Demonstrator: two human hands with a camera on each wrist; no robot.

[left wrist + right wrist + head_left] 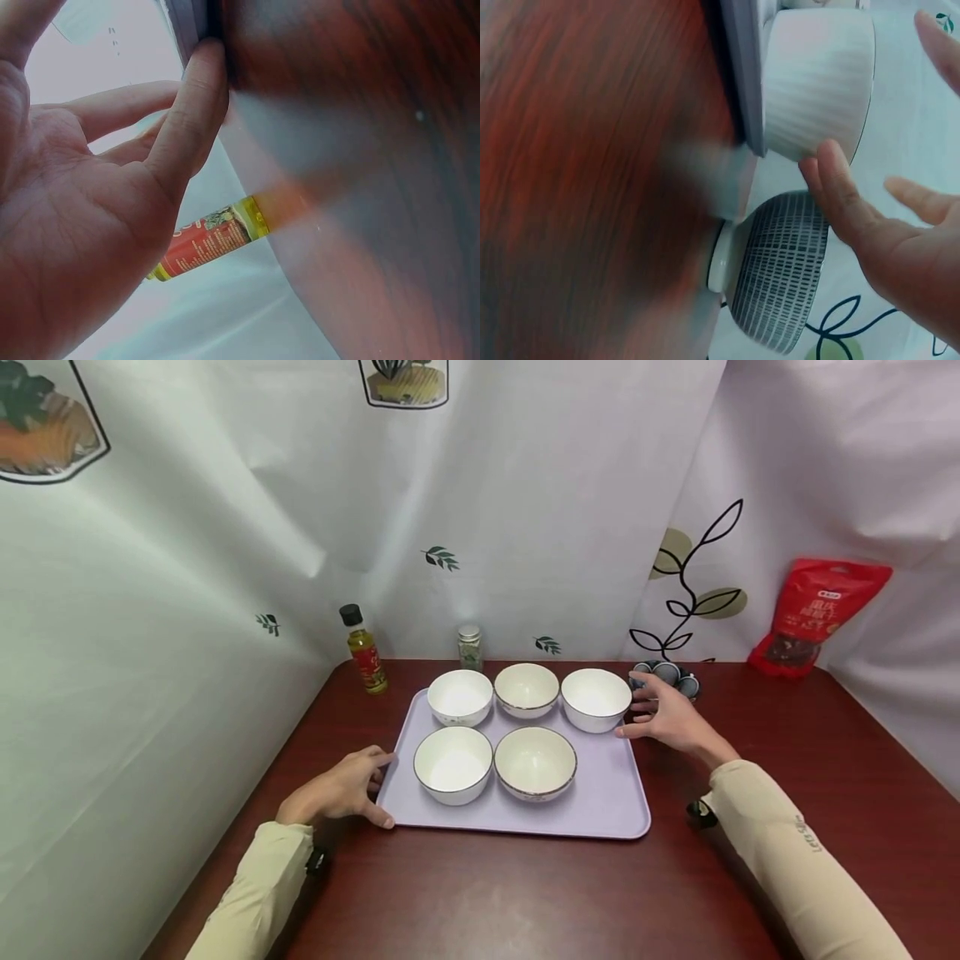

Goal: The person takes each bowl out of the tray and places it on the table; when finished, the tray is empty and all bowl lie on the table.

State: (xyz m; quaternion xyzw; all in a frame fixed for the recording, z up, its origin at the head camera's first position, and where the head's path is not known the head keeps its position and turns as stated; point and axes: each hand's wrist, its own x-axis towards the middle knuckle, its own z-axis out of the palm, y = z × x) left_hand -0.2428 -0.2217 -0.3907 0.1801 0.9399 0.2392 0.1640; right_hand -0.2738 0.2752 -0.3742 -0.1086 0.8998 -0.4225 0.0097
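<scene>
A lilac tray [607, 793] lies on the table and bears several white and cream bowls with dark rims. My left hand [348, 787] is at its left edge, thumb by the front corner and fingers spread. In the left wrist view, a fingertip of the left hand [97, 195] meets the tray's edge [182, 30]. My right hand [670, 717] is beside the back right bowl [596, 697], fingers loosely spread. From the right wrist, fingertips of the right hand [900, 232] show right at the side of that white bowl [817, 82].
Behind the right hand stands dark patterned bowlware [686, 685], seen as a grid-patterned bowl [780, 262] from the right wrist. An oil bottle [366, 656] and a small spice jar [470, 649] stand at the back. A red pouch [813, 614] leans against the back curtain.
</scene>
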